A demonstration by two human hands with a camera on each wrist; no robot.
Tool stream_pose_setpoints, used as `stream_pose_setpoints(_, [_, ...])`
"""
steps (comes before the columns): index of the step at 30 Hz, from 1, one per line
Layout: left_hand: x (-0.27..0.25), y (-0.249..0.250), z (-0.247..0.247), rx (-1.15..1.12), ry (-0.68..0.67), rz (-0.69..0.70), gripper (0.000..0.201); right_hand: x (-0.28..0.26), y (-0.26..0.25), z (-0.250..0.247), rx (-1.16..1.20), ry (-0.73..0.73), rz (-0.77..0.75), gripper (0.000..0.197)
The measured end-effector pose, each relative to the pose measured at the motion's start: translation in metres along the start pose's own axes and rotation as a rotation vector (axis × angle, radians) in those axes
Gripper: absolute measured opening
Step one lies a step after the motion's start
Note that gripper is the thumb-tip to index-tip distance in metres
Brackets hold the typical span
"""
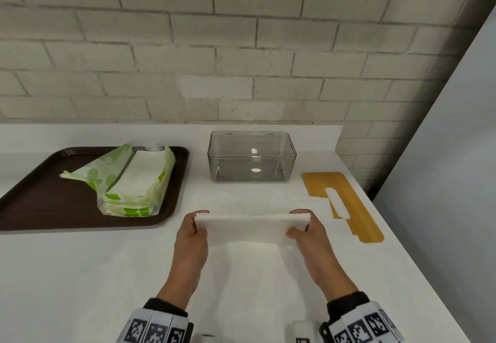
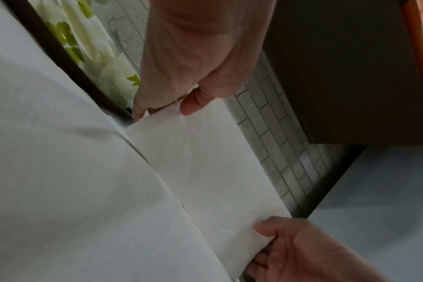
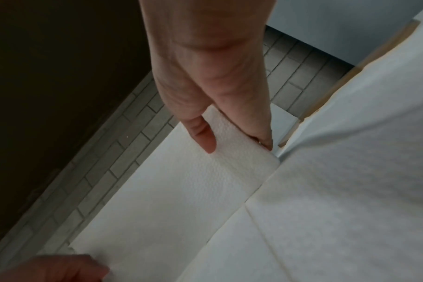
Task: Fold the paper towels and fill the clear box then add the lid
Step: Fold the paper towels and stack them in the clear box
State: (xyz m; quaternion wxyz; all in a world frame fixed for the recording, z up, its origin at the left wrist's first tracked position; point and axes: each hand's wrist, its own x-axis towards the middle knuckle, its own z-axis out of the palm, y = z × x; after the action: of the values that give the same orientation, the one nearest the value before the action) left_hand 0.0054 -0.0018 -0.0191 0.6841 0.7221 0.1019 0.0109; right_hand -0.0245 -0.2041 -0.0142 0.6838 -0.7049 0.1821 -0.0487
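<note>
A stack of white paper towels (image 1: 249, 228) is held between my two hands over the white counter, its far edge tilted up. My left hand (image 1: 200, 222) pinches the stack's left end, thumb on top and fingers behind. My right hand (image 1: 298, 223) pinches the right end the same way. The left wrist view shows my left hand (image 2: 163, 110) on the paper towels (image 2: 200, 162); the right wrist view shows my right hand (image 3: 237, 143) on the paper towels (image 3: 181, 190). The empty clear box (image 1: 252, 157) stands beyond the stack. The wooden lid (image 1: 354, 208) lies flat to the right.
A dark brown tray (image 1: 40, 203) at the left carries an opened green-and-white towel package (image 1: 134, 181) with more towels inside. A brick wall backs the counter. The counter's right edge runs just past the lid, beside a grey panel (image 1: 442, 181).
</note>
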Motion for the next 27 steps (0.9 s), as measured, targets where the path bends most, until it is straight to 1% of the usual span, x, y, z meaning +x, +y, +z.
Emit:
stream_pose_setpoints(2, [-0.001,0.002,0.004,0.022,-0.01,-0.007,0.034,0.002,0.001,0.002,-0.053,0.016,0.0,0.032])
stream_pose_setpoints(4, [-0.001,0.003,0.003,0.029,-0.015,-0.006,0.022,0.004,0.0,0.001,-0.122,0.024,-0.005,0.028])
stream_pose_setpoints(7, [0.002,0.004,-0.009,0.085,-0.054,0.011,0.009,0.007,-0.016,-0.011,-0.222,0.037,-0.044,0.013])
stream_pose_setpoints(8, [0.002,0.007,-0.014,0.092,-0.089,0.0,0.008,0.007,-0.025,-0.016,-0.215,0.043,-0.077,0.012])
stream_pose_setpoints(10, [0.001,0.015,-0.025,0.077,-0.21,-0.037,0.018,0.007,-0.048,-0.024,-0.154,0.032,-0.166,0.016])
stream_pose_setpoints(11, [0.0,0.019,-0.03,0.088,-0.279,-0.038,0.025,0.006,-0.061,-0.027,-0.138,0.005,-0.219,0.016])
stream_pose_setpoints(12, [0.001,0.023,-0.033,0.161,-0.348,-0.012,0.03,0.005,-0.076,-0.028,-0.157,-0.039,-0.28,0.017])
stream_pose_setpoints(14, [0.0,0.034,-0.031,0.404,-0.47,0.105,0.036,0.002,-0.101,-0.025,-0.262,-0.149,-0.39,0.017])
stream_pose_setpoints(15, [-0.002,0.04,-0.025,0.452,-0.487,0.166,0.036,0.001,-0.113,-0.022,-0.332,-0.2,-0.419,0.018])
stream_pose_setpoints(16, [-0.004,0.046,-0.017,0.44,-0.486,0.227,0.034,-0.001,-0.124,-0.017,-0.395,-0.241,-0.437,0.019])
stream_pose_setpoints(17, [-0.007,0.052,-0.008,0.35,-0.481,0.264,0.03,-0.002,-0.132,-0.013,-0.428,-0.265,-0.45,0.019])
stream_pose_setpoints(18, [-0.012,0.058,0.003,0.22,-0.462,0.269,0.026,-0.004,-0.137,-0.008,-0.419,-0.264,-0.464,0.019])
stream_pose_setpoints(19, [-0.016,0.062,0.012,0.102,-0.415,0.256,0.022,-0.004,-0.138,-0.003,-0.362,-0.236,-0.482,0.019])
stream_pose_setpoints(20, [-0.018,0.065,0.02,0.025,-0.341,0.257,0.021,-0.005,-0.135,0.001,-0.266,-0.187,-0.486,0.022])
stream_pose_setpoints(21, [-0.02,0.065,0.026,-0.019,-0.265,0.267,0.023,-0.005,-0.127,0.004,-0.14,-0.135,-0.458,0.028])
stream_pose_setpoints(22, [-0.02,0.063,0.03,-0.065,-0.209,0.272,0.025,-0.006,-0.116,0.009,-0.018,-0.1,-0.396,0.034])
stream_pose_setpoints(23, [-0.022,0.062,0.033,-0.106,-0.172,0.272,0.026,-0.009,-0.102,0.015,0.054,-0.089,-0.332,0.036])
stream_pose_setpoints(24, [-0.022,0.06,0.035,-0.126,-0.143,0.274,0.026,-0.013,-0.086,0.021,0.063,-0.085,-0.286,0.034])
stream_pose_setpoints(25, [-0.023,0.058,0.036,-0.128,-0.123,0.285,0.024,-0.016,-0.072,0.028,0.009,-0.071,-0.279,0.029])
stream_pose_setpoints(27, [-0.026,0.058,0.039,-0.098,-0.092,0.332,0.021,-0.021,-0.057,0.037,-0.091,-0.011,-0.335,0.025])
